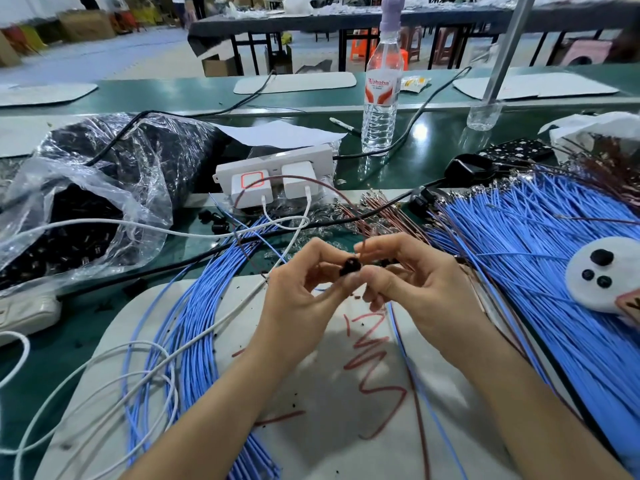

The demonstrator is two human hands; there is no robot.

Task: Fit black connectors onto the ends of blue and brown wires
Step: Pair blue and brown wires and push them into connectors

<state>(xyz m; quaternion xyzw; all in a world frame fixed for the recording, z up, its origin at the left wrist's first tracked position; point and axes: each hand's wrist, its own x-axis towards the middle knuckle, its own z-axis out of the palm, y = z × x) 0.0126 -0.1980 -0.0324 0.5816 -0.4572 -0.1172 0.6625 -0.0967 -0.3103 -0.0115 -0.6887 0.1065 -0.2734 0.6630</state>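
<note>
My left hand [294,289] pinches a small black connector [349,265] between thumb and fingertips above the white mat [329,427]. My right hand [412,282] meets it from the right, fingers closed on a thin brown wire [313,183] that loops up over the charger block and comes back down to the connector. A blue wire and a brown wire [420,403] trail from under my right hand toward me. A curved bundle of blue wires [194,327] lies left of my hands. A large fan of blue wires [540,258] lies to the right.
A clear plastic bag of black connectors [86,209] sits at the left, with loose ones [216,220] near it. A white power strip with chargers [273,178], white cables [114,372], a water bottle [381,95] and a white plush toy [609,275] surround the work spot.
</note>
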